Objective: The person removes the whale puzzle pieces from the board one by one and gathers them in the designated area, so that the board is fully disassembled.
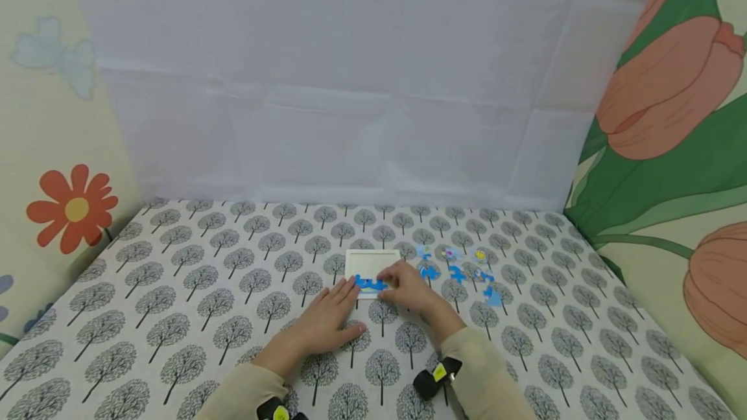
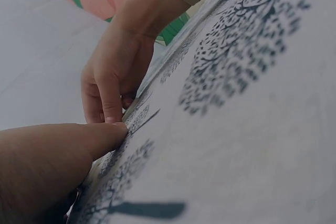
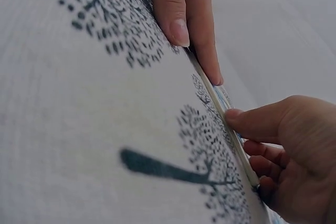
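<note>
A small white puzzle tray (image 1: 373, 256) lies on the tablecloth, with joined blue jigsaw pieces (image 1: 367, 285) along its near side. My left hand (image 1: 327, 316) lies with fingers extended, its fingertips at the tray's left edge near those pieces. At the right end of the row my right hand (image 1: 408, 287) pinches a blue puzzle piece between thumb and curled fingers, though the fingers hide most of it. The right wrist view shows the right thumb (image 3: 257, 121) low against the tray's edge (image 3: 239, 148). In the left wrist view, the right hand (image 2: 118, 72) points down beyond the left thumb (image 2: 105, 137).
Several loose blue jigsaw pieces (image 1: 457, 273) are scattered right of the tray, some with yellow or pink details. A tree-print cloth (image 1: 257, 336) covers the table. White fabric (image 1: 350, 83) hangs behind it, and flower-painted walls (image 1: 671, 180) stand at the sides.
</note>
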Demonstrator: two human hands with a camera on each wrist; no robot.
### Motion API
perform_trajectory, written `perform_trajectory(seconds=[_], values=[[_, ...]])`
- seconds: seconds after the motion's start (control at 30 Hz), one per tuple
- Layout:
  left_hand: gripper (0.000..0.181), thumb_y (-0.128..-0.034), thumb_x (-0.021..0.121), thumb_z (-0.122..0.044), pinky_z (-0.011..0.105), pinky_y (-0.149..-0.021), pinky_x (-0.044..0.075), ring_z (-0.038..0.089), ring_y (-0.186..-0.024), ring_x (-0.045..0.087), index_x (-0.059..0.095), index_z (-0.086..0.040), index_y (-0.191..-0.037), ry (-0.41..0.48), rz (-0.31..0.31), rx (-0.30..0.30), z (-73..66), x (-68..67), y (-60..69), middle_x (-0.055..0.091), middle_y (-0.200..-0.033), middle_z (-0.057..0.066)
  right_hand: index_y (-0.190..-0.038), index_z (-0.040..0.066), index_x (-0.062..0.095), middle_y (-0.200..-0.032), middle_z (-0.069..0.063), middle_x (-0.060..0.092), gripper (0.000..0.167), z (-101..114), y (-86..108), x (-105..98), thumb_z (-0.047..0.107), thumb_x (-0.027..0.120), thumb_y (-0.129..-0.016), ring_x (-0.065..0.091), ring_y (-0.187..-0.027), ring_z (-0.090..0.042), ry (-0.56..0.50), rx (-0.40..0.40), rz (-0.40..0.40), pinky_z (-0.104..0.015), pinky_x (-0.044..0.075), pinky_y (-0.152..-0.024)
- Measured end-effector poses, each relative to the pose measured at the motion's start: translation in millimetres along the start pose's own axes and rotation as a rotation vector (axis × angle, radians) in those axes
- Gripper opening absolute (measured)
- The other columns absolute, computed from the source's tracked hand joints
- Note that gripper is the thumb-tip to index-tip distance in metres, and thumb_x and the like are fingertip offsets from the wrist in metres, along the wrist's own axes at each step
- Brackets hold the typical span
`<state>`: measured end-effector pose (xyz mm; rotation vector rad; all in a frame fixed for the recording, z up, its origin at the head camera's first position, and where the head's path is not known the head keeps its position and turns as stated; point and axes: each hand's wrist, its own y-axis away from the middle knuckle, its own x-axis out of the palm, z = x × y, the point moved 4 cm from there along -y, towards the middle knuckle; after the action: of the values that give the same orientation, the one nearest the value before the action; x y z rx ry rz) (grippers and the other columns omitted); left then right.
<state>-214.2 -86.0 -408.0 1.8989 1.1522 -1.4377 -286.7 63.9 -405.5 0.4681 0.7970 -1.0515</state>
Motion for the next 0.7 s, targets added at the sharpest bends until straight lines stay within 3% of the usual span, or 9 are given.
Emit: perform_trajectory(seconds=[0.27, 0.5, 0.7], values=[[0.068, -0.0855, 0.048, -0.039, 0.048, -0.099, 0.015, 0.031, -0.126, 0.015, 0.027, 0.006, -0.132, 0.003, -0.004, 0.003, 0.4, 0.5, 0.6, 0.019, -0.139, 0.018, -0.099, 0.008, 0.061, -0.087, 0.002, 0.048, 0.030, 4.7, -0.2, -0.8, 0.016, 0.070, -0.071, 0.044, -0.074, -0.013, 0.017, -0.016, -0.007, -0.027, 0.039, -0.066], [0.068, -0.0855, 0.048, -0.039, 0.048, -0.099, 0.014, 0.031, -0.126, 0.015, 0.027, 0.006, -0.132, 0.006, 0.001, -0.002, 0.2, 0.1, 0.5, 0.019, -0.139, 0.018, -0.099, 0.008, 0.058, -0.086, 0.002, 0.051, 0.028, 6.2, 1.0, -1.5, 0.013, 0.068, -0.073, 0.045, -0.072, -0.013, -0.041, -0.012, 0.004, -0.026, 0.040, -0.063], [0.067, -0.0854, 0.048, -0.038, 0.049, -0.098, 0.015, 0.032, -0.126, 0.016, 0.027, 0.006, -0.132, 0.004, -0.005, 0.004, -0.8, -0.9, 0.5, 0.020, -0.138, 0.018, -0.101, 0.005, 0.058, -0.080, 0.002, 0.051, 0.029, 5.8, 0.3, -1.0, 0.010, 0.068, -0.074, 0.045, -0.066, -0.012, -0.076, -0.064, 0.003, -0.024, 0.040, -0.058]])
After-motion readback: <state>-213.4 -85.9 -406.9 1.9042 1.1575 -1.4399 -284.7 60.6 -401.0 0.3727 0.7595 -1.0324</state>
